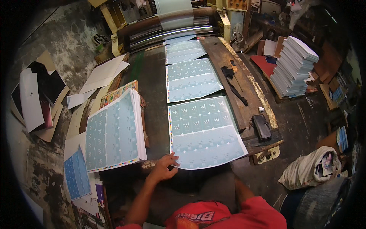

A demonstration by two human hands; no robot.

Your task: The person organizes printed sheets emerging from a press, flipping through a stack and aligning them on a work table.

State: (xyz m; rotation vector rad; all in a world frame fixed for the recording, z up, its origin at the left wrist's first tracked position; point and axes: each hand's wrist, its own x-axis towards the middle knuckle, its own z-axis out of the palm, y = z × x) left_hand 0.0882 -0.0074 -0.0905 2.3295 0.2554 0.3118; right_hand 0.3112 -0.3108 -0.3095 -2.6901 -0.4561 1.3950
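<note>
My left hand [164,168] is at the near left corner of a pale blue-green printed sheet [204,133], its fingers closed on the corner. The sheet's near edge curves out past the front of the dark table. My right forearm [242,191] comes up beside my red shirt, but its hand is hidden. Farther up the table lie a second printed sheet [192,81] and a third [184,52], overlapping in a line. Left of my left hand stands a thick stack of matching printed sheets [111,133], tilted toward me.
A roller machine [169,33] spans the table's far end. On the table's right side lie a black pouch [262,127] and a dark strap [237,89]. A tall paper stack [291,68] stands at the right, above a stuffed white sack [310,168]. Loose blue sheets [77,173] hang at the left.
</note>
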